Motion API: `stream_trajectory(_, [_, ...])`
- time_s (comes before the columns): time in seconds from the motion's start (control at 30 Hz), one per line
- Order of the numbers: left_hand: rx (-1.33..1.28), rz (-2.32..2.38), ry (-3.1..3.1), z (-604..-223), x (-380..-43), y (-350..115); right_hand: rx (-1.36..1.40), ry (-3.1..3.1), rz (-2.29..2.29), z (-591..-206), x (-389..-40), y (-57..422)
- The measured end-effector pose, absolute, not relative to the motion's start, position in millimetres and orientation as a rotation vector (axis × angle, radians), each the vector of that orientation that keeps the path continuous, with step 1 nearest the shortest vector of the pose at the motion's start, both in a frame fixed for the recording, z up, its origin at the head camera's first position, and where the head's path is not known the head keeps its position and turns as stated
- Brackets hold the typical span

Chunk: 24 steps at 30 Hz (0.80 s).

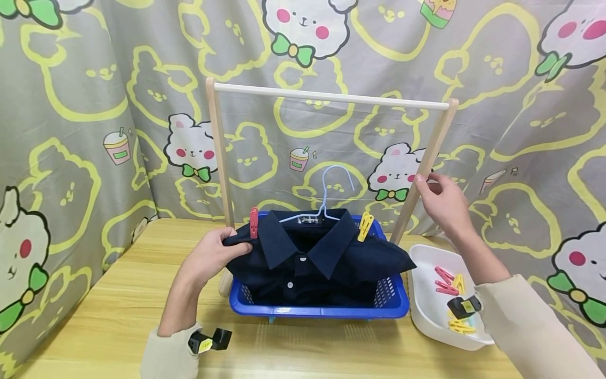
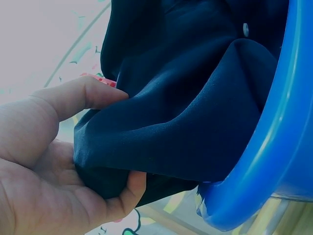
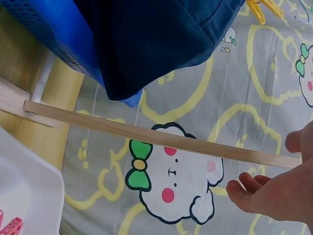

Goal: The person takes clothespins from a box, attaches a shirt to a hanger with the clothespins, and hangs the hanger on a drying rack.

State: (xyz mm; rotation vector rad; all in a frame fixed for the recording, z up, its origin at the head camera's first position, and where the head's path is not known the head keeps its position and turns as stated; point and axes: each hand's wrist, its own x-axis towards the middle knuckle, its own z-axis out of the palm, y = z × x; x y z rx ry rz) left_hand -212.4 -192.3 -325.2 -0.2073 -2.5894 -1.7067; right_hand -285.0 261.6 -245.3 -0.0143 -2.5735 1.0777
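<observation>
A dark navy collared shirt hangs on a pale blue wire hanger and lies partly in a blue basket. A red clothespin clips the left shoulder and a yellow clothespin the right. My left hand pinches the shirt's left sleeve, thumb on one side and fingers beneath, as the left wrist view shows. At the rack's right wooden post is my right hand. Its thumb and loosely bent fingers lie either side of the post, not wrapped round it.
The rack's white crossbar spans above the basket. To the right, a white tray holds several red and yellow clothespins. A patterned curtain stands behind the wooden table.
</observation>
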Motion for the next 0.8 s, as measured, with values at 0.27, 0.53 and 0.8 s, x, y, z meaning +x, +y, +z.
stream_trajectory(0.27, [-0.212,-1.717,-2.592,-325,-212,-192,0.048,-2.605,1.221,-244,-292,260])
stream_trajectory(0.53, [-0.208,-1.731,-2.59,-327,-213,-192,0.022,-2.555,1.302,-248,-295,257])
stream_trajectory(0.8, [-0.211,-1.717,-2.591,-326,-213,-192,0.043,-2.477,1.44,-253,-298,257])
